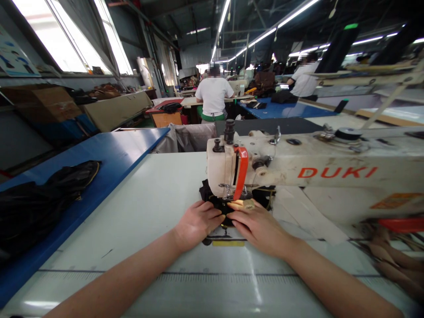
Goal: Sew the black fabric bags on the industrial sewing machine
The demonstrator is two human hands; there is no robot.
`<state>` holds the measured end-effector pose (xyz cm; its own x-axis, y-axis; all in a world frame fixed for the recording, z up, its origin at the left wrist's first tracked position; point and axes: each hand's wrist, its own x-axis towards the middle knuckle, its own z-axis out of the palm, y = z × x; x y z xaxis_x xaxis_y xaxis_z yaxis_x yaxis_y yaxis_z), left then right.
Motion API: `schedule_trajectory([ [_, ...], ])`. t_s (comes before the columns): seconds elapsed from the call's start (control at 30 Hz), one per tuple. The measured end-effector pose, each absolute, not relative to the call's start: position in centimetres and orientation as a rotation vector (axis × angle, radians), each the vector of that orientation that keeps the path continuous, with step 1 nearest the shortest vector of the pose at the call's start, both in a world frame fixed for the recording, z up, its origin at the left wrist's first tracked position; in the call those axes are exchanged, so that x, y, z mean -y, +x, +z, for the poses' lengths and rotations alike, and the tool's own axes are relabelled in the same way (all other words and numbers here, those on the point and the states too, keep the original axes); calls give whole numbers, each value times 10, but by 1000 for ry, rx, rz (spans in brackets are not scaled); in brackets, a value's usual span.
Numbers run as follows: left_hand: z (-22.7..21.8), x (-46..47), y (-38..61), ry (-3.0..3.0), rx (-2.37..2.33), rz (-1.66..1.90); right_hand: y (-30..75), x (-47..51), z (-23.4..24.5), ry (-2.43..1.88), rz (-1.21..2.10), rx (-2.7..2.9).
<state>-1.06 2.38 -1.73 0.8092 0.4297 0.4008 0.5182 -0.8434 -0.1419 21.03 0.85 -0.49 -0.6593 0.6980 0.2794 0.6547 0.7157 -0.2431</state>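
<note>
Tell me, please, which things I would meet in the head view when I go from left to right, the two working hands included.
Black bundle → left hand → right hand → orange DUKI lettering → red object at the picture's right edge.

On the pale table (149, 198), a sewing machine (285, 159) and, under its head, apparently black fabric (221, 205)

Open passage over pale surface (172, 185), left of the fingers (213, 213). Sewing-machine head (221, 170) obstructs just beyond them; machine arm (331, 157) bars far right.
</note>
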Motion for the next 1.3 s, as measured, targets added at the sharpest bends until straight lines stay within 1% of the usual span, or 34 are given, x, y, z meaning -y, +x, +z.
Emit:
schedule_trajectory([
  [0.17,-21,-25,-12,-2781,741,-516,211,-9,-5,-1057,174,2546],
  [0.3,-23,-26,-13,-2807,755,-518,210,-11,-7,-1141,170,2523],
  [0.6,-25,-29,-12,-2801,701,-613,200,-10,-4,-1300,-51,2525],
  [1.3,-26,-31,-11,-2822,732,-606,199,-11,-5,-1344,-99,2540],
])
